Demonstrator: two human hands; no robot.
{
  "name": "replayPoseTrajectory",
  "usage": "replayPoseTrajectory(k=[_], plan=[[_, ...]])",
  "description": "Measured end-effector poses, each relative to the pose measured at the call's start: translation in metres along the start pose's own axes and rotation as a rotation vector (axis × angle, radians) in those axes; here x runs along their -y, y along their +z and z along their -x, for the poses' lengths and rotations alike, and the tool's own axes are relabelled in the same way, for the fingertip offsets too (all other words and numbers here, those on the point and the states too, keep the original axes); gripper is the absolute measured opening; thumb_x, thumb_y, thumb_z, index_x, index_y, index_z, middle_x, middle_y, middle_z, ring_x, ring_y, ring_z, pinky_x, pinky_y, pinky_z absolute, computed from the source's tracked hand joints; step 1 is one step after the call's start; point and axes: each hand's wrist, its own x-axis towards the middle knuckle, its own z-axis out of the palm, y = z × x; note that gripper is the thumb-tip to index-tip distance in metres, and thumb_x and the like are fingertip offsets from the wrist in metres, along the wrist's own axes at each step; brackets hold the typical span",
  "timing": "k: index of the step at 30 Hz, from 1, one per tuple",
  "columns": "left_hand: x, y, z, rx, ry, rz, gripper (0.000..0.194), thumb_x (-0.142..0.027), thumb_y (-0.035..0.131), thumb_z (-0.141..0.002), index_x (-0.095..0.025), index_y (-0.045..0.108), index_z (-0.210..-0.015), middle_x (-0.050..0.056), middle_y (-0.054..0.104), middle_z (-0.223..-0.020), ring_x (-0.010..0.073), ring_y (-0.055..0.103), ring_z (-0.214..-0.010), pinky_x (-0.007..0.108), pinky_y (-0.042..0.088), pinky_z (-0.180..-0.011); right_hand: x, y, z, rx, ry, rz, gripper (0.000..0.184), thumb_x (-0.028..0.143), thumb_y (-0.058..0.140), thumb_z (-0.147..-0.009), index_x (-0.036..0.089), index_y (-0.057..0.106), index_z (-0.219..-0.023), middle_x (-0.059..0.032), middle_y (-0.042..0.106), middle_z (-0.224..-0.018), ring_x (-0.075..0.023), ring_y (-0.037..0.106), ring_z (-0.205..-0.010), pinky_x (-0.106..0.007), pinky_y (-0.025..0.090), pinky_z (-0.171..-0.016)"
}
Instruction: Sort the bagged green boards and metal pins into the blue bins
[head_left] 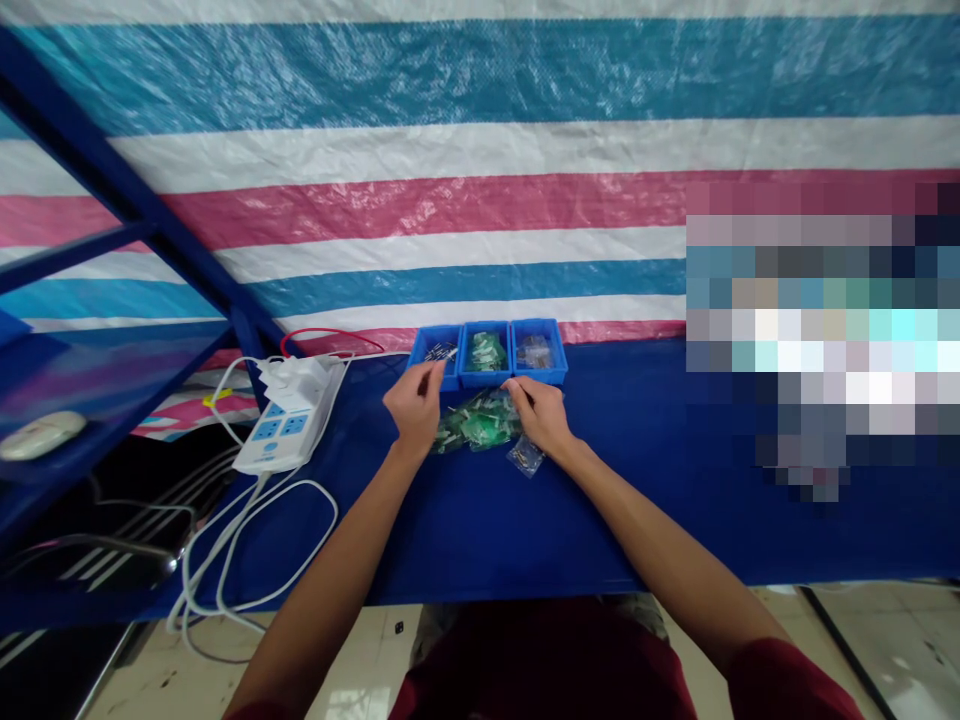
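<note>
My left hand (415, 408) is closed in a pinch at the front of the left blue bin (448, 384), which holds small dark and silvery metal pieces. Something pale shows at its fingertips, too small to name. Over the right edge of a pile of green-tinted plastic packets (480, 425), my right hand (543, 415) is pinched shut; whatever it may hold is hidden. Below that hand lies a small clear bag (526, 457) with little brownish pieces inside. The middle blue bin (486, 380) contains greenish packets, and the right blue bin (540, 377) contains clear packets.
A white power strip (281, 430) with a plugged-in adapter (296, 383) lies left on the blue table (510, 540). Loose white cables (225, 560) coil toward the front edge. Blue frame bars (150, 220) stand left, near a pale mouse (43, 436). A striped sheet (450, 150) hangs behind.
</note>
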Motion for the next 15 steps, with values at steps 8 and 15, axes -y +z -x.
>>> replayPoseTrajectory(k=[8, 15], plan=[[0.018, 0.002, -0.007, 0.460, 0.123, -0.182, 0.020, -0.033, 0.055, -0.089, -0.018, 0.069, -0.090, 0.000, 0.066, -0.068, 0.0124, 0.058, -0.058, 0.022, 0.037, -0.059, -0.005, 0.004, 0.000, 0.084, -0.005, 0.154, 0.029, 0.032, 0.044, -0.093, 0.018, 0.066, -0.080, -0.0023, 0.064, -0.071, -0.0138, 0.057, -0.064, -0.024, 0.040, -0.063], [0.004, 0.004, 0.005, 0.625, 0.312, -0.085, 0.027, -0.032, 0.046, -0.094, -0.017, 0.067, -0.086, 0.004, 0.070, -0.085, 0.0136, 0.063, -0.073, 0.022, 0.042, -0.065, -0.011, 0.005, 0.001, 0.212, 0.043, 0.435, 0.019, 0.019, 0.059, -0.082, 0.020, 0.070, -0.098, -0.0055, 0.062, -0.095, -0.0173, 0.059, -0.083, -0.026, 0.043, -0.069]])
